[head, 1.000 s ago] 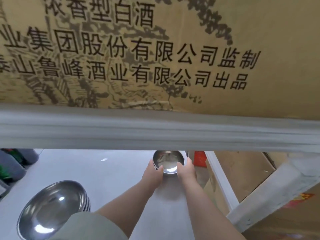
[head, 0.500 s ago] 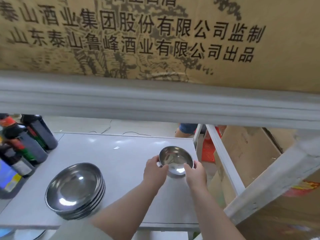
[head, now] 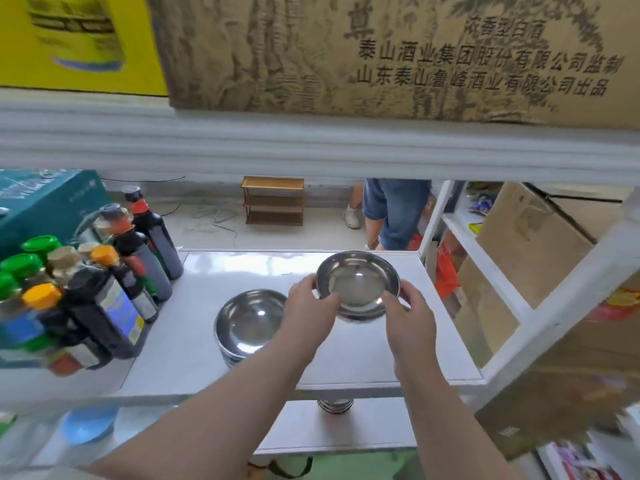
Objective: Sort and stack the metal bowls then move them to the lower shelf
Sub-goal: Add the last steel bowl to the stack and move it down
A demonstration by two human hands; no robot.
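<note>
L hand (head: 308, 303) & R hand (head: 408, 317) grip small shiny round metal bowl (head: 358, 284) by rim, right of big metal bowl stack (head: 251, 320), prob. for carrying down.

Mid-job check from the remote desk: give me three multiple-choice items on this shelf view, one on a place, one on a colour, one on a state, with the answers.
1. Where does the stack of larger bowls sit relative to the small bowl?
A. to its left
B. to its right
C. inside it

2. What colour are the caps on the bottles at far left?
A. purple
B. green
C. white

3. How is the small bowl held?
A. by the left hand alone
B. resting free on the shelf
C. by both hands at its rim

Answers: 1 A, the stack lies left of the held bowl. 2 B, green caps show there. 3 C, left hand and right hand grip opposite sides.
</note>
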